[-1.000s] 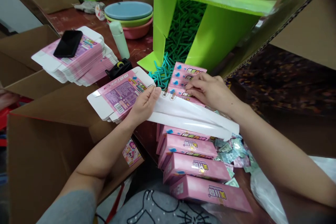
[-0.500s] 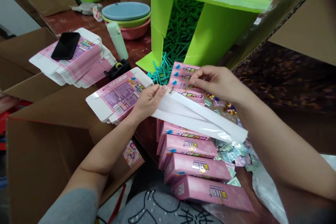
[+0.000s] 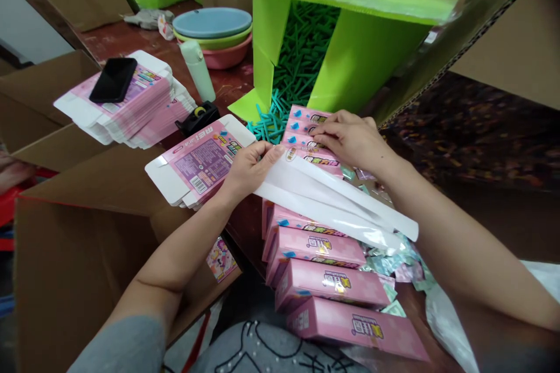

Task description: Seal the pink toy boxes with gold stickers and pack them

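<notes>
My left hand pinches the end of a white glossy sticker strip, which slants down to the right over a row of pink boxes. One round printed sticker shows on the strip near my left thumb. My right hand rests with bent fingers at the upper pink boxes, its thumb and fingertips close together on them; whether something small is between them is too small to tell. Flat pink cartons lie beside my left hand.
A phone lies on stacked flat cartons. Nearby are a black tape dispenser, a pale green bottle and basins. Green sticks fill a green box. Small packets lie right of the pink boxes. An open carton stands left.
My right hand has come down slightly onto the upper pink boxes, its fingers more bent. My left hand still holds the strip. The whole view has shifted a little.
</notes>
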Action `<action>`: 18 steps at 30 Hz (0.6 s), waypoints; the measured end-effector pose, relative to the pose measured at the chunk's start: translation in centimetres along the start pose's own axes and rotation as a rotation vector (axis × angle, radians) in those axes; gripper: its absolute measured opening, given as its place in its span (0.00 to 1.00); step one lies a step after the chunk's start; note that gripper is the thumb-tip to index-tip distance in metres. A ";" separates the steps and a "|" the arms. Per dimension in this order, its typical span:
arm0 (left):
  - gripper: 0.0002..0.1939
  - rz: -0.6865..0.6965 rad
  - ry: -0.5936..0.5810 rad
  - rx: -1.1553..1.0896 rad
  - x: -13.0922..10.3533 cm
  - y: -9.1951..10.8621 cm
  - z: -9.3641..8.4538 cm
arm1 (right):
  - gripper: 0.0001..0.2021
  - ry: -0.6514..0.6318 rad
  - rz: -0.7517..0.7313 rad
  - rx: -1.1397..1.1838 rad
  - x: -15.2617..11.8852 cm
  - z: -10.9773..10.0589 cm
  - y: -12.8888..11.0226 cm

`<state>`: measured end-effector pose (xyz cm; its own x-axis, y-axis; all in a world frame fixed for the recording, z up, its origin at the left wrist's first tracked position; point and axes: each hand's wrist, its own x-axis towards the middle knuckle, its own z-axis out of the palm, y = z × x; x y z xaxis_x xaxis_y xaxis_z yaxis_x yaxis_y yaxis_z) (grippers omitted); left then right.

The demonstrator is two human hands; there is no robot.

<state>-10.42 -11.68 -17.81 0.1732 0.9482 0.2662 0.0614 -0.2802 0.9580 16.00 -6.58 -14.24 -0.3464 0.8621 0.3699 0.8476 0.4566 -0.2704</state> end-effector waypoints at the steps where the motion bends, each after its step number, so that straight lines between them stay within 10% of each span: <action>1: 0.30 0.003 0.002 -0.004 0.1 0.1 0.1 | 0.12 -0.026 -0.016 0.076 0.0 -0.4 -0.1; 9: 0.31 0.025 -0.042 -0.034 1.6 0.6 1.6 | 0.22 -0.081 0.028 0.761 -1.6 -4.0 -5.0; 18: 0.26 0.012 0.047 -0.040 2.4 -0.1 1.3 | 0.12 0.089 0.127 0.345 2.9 0.3 1.7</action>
<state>-8.78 -9.58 -17.46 0.1274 0.9512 0.2812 0.0198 -0.2859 0.9581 16.32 -3.25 -13.91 -0.1975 0.9011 0.3860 0.6913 0.4072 -0.5969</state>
